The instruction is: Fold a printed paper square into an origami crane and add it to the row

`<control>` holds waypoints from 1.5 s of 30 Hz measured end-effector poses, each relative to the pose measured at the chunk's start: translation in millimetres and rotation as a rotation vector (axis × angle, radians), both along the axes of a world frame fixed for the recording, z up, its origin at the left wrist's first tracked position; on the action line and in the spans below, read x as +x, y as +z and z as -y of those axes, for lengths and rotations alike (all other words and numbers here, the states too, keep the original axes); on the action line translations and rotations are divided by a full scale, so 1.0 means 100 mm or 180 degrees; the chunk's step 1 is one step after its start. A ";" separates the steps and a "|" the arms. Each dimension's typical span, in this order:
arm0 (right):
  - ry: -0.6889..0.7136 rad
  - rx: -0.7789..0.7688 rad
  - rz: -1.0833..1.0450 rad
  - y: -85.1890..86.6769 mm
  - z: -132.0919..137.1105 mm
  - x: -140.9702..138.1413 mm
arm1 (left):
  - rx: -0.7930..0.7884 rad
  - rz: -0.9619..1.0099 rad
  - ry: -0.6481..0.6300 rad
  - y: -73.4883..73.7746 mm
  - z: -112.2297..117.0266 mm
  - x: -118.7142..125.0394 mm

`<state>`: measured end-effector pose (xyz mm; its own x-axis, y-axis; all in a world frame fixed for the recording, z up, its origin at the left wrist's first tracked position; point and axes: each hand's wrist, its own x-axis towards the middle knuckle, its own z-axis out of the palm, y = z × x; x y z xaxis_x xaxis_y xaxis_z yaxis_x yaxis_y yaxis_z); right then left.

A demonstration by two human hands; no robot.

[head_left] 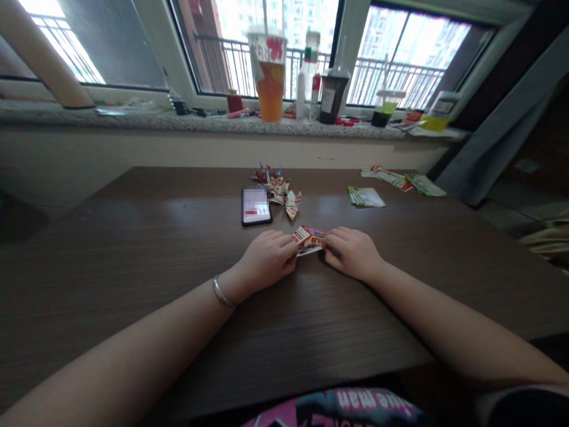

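A piece of printed paper, red, yellow and white with a folded edge, lies between my hands low over the table. My left hand grips its left end, with the fingers curled and a silver bracelet on the wrist. At the paper's right end, my right hand pinches it between thumb and fingers. Just beyond the hands are several folded paper pieces in a loose heap. A phone with a lit, partly blurred screen lies against that heap's left side.
The brown table runs up to the wall below the window. A stack of green-and-white paper sheets lies at the back right, with more printed strips behind it. Drinks, including a tall orange cup, and bottles line the windowsill.
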<state>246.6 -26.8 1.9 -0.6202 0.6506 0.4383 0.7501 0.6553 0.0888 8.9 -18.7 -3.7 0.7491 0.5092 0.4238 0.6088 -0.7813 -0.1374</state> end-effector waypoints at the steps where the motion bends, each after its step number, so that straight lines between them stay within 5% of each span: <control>1: -0.0019 -0.0008 0.0002 0.00 0.00 0.01 | -0.0002 -0.0002 0.0007 0.00 0.00 0.00; 15: -0.0137 -0.0372 -0.0058 0.04 -0.03 0.09 | -0.0168 0.0121 -0.0186 0.02 0.00 -0.03; 22: -0.0065 -0.0747 -0.0083 0.04 -0.03 0.08 | -0.0257 0.0445 -0.0595 -0.01 -0.01 -0.02; 39: 0.0061 -0.0974 -0.0276 0.04 -0.07 0.12 | -0.0689 0.0096 -0.0337 0.07 0.05 0.01; 45: 0.0092 -0.0933 -0.0218 -0.01 -0.13 0.14 | -0.0842 0.0172 -0.0536 0.08 0.08 0.03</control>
<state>260.8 -13.8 1.3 -0.6159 0.7379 0.2758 0.7284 0.6668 -0.1573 12.2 -27.1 4.4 0.8123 0.4777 0.3346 0.4687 -0.8761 0.1131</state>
